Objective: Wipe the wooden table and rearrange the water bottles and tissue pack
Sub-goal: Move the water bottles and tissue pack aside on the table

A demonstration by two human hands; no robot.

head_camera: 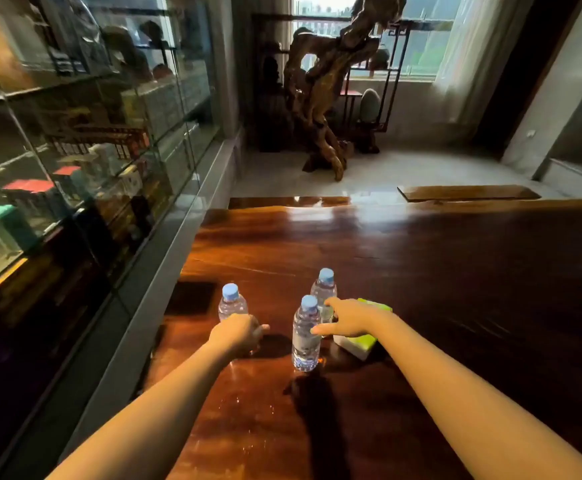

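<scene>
Three clear water bottles with blue caps stand on the dark glossy wooden table (421,271). My left hand (239,334) is wrapped around the lower part of the left bottle (232,303). My right hand (348,318) reaches over the green and white tissue pack (360,342), which lies flat just right of the bottles. Its forefinger and thumb are on either side of the far bottle (324,285), and the thumb tip also touches the near bottle (305,341). The near bottle stands free between my two hands.
A glass display cabinet (75,150) with boxes runs along the table's left edge. A dark rectangular patch (192,297) sits on the table left of the bottles. A gnarled wood sculpture (324,98) stands on the floor beyond the table, and a wooden plank (469,192) lies at the far right.
</scene>
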